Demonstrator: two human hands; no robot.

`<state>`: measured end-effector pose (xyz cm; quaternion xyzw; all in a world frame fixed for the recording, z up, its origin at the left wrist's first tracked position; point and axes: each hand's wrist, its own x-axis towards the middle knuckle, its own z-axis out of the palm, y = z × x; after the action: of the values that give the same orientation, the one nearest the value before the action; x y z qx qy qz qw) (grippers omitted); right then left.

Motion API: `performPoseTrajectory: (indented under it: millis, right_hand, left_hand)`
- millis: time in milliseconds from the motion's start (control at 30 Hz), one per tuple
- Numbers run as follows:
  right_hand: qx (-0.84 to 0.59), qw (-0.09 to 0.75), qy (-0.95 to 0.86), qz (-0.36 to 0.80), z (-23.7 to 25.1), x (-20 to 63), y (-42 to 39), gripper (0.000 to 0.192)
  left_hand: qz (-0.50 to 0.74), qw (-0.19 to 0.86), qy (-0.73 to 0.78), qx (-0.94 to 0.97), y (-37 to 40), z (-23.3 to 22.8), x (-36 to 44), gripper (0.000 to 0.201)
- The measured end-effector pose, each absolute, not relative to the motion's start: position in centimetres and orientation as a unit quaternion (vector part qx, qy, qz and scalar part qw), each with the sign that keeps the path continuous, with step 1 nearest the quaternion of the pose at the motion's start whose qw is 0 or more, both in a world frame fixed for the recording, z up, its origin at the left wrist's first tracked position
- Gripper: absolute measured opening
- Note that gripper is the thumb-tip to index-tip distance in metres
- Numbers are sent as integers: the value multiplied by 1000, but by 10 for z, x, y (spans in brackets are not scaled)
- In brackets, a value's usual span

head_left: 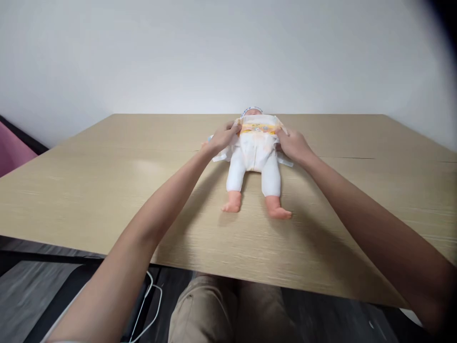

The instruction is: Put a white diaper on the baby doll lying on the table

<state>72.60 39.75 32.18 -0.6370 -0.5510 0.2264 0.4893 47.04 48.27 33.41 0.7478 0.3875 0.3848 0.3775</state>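
A baby doll (234, 202) lies on its back on the wooden table, feet toward me, its legs in white cloth. Between its legs and up over its belly runs a white diaper (256, 151) with an orange and yellow printed band. My left hand (227, 134) pinches the diaper's front panel at its left upper corner. At the opposite corner, my right hand (291, 143) grips the same panel. The diaper's side tabs stick out below both hands. The raised front edge hides most of the doll's head and chest; a patterned cap shows above it.
The table (107, 181) reaches back to a plain white wall (228, 57). Under its front edge are my knees (207, 309), a white cable (159, 305) and a dark seat at the left. Something pink (16, 150) stands beyond the left edge.
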Motion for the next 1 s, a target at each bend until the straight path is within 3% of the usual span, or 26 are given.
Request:
performPoseTrajectory:
  millis: [100, 300, 500, 633, 833, 933, 1000]
  right_hand:
    - [-629, 497, -477, 361, 315, 721, 430, 27]
    - [-577, 481, -477, 455, 299, 728, 405, 10]
    - [-538, 435, -519, 502, 297, 761, 361, 29]
    - [-596, 437, -542, 399, 299, 781, 349, 39]
    - [-590, 483, -645, 44, 302, 746, 295, 25]
    - [-539, 469, -699, -23, 299, 718, 264, 21]
    - [-519, 458, -721, -34, 294, 707, 250, 19]
  left_hand:
    - [378, 498, 444, 642, 507, 317, 480, 34]
    - [325, 608, 383, 614, 481, 296, 460, 35]
    - [313, 659, 373, 574, 448, 298, 438, 33]
    - [342, 558, 465, 596, 440, 313, 438, 22]
    - [425, 230, 487, 728, 348, 342, 439, 33]
    - [406, 163, 416, 797, 233, 304, 427, 44]
    - [276, 193, 332, 881, 145, 253, 409, 43]
